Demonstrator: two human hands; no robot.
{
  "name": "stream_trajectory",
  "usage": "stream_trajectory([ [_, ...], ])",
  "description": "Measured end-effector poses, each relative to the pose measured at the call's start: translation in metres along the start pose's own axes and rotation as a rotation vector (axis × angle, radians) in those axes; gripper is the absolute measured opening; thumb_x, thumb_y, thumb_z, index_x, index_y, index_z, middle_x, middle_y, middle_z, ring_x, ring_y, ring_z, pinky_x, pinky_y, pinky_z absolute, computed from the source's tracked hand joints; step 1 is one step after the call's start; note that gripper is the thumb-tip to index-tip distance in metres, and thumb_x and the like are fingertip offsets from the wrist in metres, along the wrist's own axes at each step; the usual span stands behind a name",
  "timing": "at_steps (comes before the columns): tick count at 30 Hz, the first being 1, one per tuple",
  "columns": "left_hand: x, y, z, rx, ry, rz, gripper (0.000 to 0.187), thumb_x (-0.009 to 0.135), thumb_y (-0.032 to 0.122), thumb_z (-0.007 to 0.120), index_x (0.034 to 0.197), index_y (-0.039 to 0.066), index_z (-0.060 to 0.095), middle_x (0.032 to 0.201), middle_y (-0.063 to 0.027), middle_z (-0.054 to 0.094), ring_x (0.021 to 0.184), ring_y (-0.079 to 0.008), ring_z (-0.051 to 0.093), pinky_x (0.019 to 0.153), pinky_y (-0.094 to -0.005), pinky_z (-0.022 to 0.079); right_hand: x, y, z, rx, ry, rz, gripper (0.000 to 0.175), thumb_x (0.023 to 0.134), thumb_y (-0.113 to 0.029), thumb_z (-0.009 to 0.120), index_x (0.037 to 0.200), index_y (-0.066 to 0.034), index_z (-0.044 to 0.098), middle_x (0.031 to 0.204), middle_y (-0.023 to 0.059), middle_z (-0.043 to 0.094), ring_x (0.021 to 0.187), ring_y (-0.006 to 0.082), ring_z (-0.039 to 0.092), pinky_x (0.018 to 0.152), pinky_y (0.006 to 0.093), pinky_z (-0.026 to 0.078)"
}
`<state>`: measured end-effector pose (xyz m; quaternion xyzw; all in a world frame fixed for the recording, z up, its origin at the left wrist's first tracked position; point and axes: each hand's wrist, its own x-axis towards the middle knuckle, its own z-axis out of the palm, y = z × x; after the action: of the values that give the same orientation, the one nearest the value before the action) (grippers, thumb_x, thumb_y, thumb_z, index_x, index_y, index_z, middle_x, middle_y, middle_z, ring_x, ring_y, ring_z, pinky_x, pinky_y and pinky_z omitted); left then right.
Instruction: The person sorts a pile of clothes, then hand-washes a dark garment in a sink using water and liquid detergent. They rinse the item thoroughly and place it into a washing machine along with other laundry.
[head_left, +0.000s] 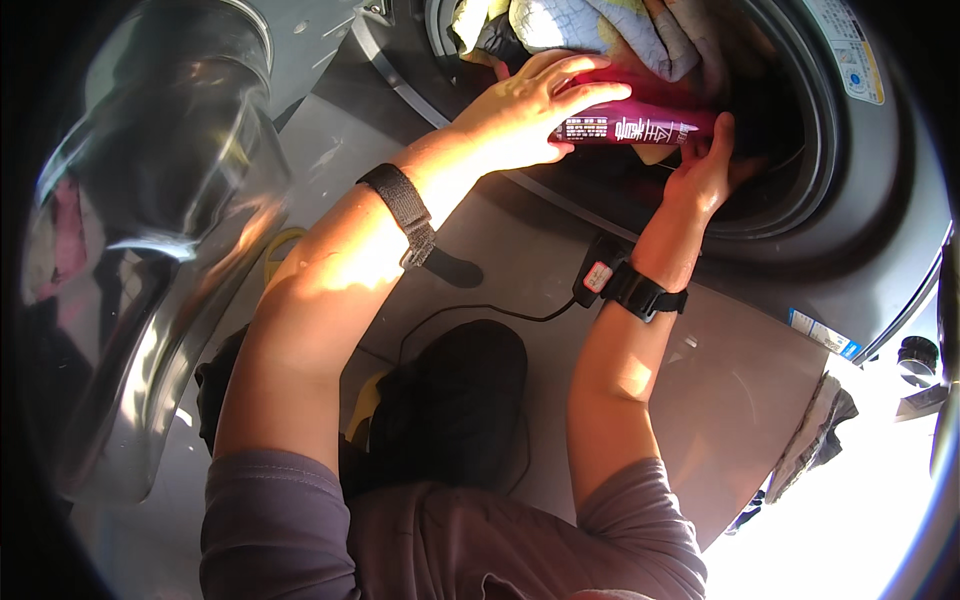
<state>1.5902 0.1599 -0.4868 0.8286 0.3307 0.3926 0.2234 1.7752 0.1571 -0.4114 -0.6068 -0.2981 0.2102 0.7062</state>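
Observation:
A purple package (630, 126) with white printing, its exact kind unclear, lies crosswise before the round opening of a front-loading laundry machine. My left hand (532, 109) grips its left end, fingers over the top. On the right end, my right hand (701, 169) has its thumb raised at the edge and its other fingers partly hidden behind. Behind the package, inside the drum, is a bunched light-blue quilted cloth (562, 30) with yellow and brownish parts. A red glow or reddish cloth shows between cloth and package; which one, I cannot tell.
The dark door rim (814, 150) curves around the opening. At left stands the clear, bulging door (172, 187). A black strapped device (600, 274) on the right wrist trails a thin cable (480, 306). Crumpled fabric (814, 435) and a black-capped container (916, 360) are at right.

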Motion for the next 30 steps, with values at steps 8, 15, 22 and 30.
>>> stream_trajectory([
  [8,0.007,-0.012,-0.005,-0.167,-0.09,-0.049,0.087,0.057,0.007,0.075,0.129,0.032,0.032,0.131,-0.0019,0.035,0.12,-0.0258,0.035,0.099,-0.0375,0.038,-0.003,0.017,0.024,0.306,-0.161,-0.137,0.078,0.075,-0.005,0.052,0.135,-0.0178,0.002,0.126,0.0228,0.034,0.105,0.0338,0.048,0.085,0.047,0.045],
  [15,0.006,-0.017,0.008,-0.17,-0.005,-0.026,0.086,0.056,0.003,0.074,0.128,0.028,0.034,0.131,-0.0004,0.035,0.119,-0.0265,0.036,0.1,-0.039,0.037,-0.003,0.022,0.032,0.199,0.192,-0.264,0.07,0.071,-0.009,0.06,0.127,-0.0115,0.018,0.122,0.0185,0.035,0.105,0.0294,0.045,0.087,0.0429,0.043],
  [22,0.007,-0.015,0.011,-0.167,-0.043,-0.024,0.085,0.06,0.004,0.072,0.13,0.032,0.032,0.133,-0.0007,0.033,0.12,-0.0255,0.035,0.099,-0.0363,0.038,-0.008,0.017,0.028,-0.039,0.327,-0.261,0.061,0.073,-0.015,0.059,0.123,-0.0077,0.024,0.119,0.0173,0.036,0.102,0.028,0.045,0.082,0.0395,0.045],
  [30,0.007,-0.01,0.012,-0.151,-0.071,-0.04,0.086,0.06,0.005,0.073,0.13,0.032,0.031,0.134,0.0002,0.032,0.12,-0.025,0.035,0.1,-0.0361,0.037,-0.014,0.009,0.024,0.014,0.224,-0.227,0.074,0.073,-0.013,0.06,0.132,-0.0108,0.015,0.127,0.0183,0.031,0.107,0.031,0.043,0.082,0.0422,0.046],
])
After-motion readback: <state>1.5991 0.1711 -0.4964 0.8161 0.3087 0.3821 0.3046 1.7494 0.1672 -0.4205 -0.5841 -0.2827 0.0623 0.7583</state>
